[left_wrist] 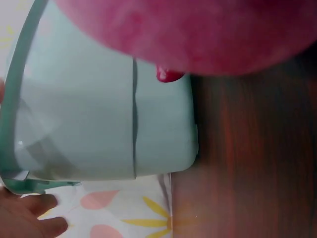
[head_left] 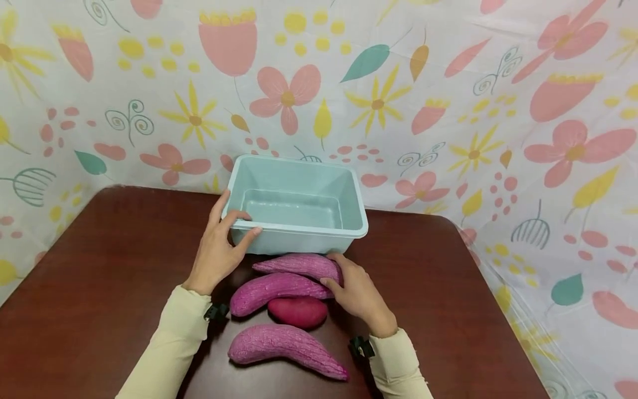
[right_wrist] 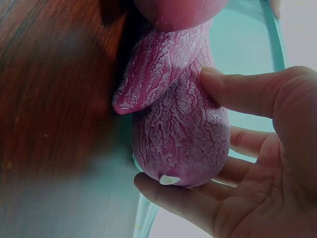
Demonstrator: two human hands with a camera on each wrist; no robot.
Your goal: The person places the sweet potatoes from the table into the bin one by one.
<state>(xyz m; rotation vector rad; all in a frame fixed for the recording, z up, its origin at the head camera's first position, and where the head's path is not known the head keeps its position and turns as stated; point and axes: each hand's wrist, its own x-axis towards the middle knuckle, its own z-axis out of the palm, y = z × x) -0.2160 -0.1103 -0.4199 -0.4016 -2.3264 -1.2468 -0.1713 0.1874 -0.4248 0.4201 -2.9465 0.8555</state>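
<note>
A light blue plastic basin (head_left: 294,241) stands at the table's back. My left hand (head_left: 216,252) grips its front-left rim, thumb outside the front wall and a finger over the edge. Against the basin's front lies a wrinkled purple sweet potato (head_left: 299,265). My right hand (head_left: 359,291) holds this one by its thick right end; in the right wrist view the thumb lies on top and fingers curl under the pale-tipped end (right_wrist: 169,180). A second purple sweet potato (head_left: 271,291) lies just in front, then a smaller smooth red one (head_left: 298,312), then a third purple one (head_left: 284,346).
The dark brown wooden table (head_left: 438,310) extends to both sides of the vegetables. Behind it hangs a white floral cloth (head_left: 379,105), close to the basin's back. In the left wrist view a blurred pink vegetable (left_wrist: 198,34) fills the top.
</note>
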